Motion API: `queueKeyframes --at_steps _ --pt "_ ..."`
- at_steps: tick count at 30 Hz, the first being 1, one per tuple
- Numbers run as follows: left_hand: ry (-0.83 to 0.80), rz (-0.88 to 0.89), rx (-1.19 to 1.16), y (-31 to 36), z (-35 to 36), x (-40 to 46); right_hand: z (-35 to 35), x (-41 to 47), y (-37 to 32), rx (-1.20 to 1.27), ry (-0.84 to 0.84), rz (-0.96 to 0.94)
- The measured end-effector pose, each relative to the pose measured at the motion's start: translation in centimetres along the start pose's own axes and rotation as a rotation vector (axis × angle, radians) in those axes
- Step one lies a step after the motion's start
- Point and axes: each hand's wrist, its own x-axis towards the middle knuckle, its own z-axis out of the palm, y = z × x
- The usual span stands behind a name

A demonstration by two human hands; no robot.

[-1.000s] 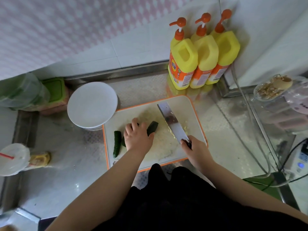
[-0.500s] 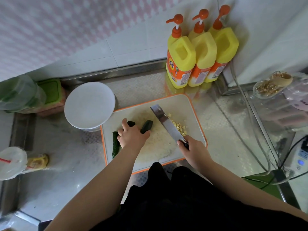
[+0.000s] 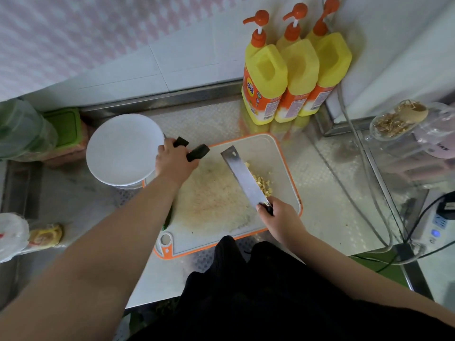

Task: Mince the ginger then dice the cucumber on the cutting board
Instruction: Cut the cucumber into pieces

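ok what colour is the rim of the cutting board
Orange, around a white cutting board; seen in the head view.

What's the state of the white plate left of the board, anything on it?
Empty. The white plate shows only bare white surface; the left hand holds cucumber pieces at its right rim, none on it yet.

A white cutting board point(image 3: 278, 153) with an orange rim is laid flat on the table. Small pale yellow ginger pieces point(image 3: 262, 180) are heaped on its right part, just beside the knife blade point(image 3: 242, 174). Two dark green cucumber pieces point(image 3: 197, 152) are held above the board's far left corner, and another piece point(image 3: 168, 219) is partly hidden at the left edge.
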Motion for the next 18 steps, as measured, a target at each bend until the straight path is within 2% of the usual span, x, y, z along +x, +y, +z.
queueKeyframes --at_steps 3,7,13,18 --pt "-0.099 0.097 0.072 -1.5 0.4 1.0 0.1 0.1 0.0 0.005 -0.003 0.022" --pt "-0.056 0.161 0.002 -2.5 1.5 0.3 0.3 0.0 0.0 0.010 -0.031 0.042" --pt "-0.036 0.046 -0.048 -2.2 1.6 0.0 0.2 -0.2 -0.5 -0.043 -0.057 0.014" --pt "-0.033 0.041 -0.066 -2.4 2.0 -0.3 0.5 0.0 -1.1 -0.192 -0.071 0.001"
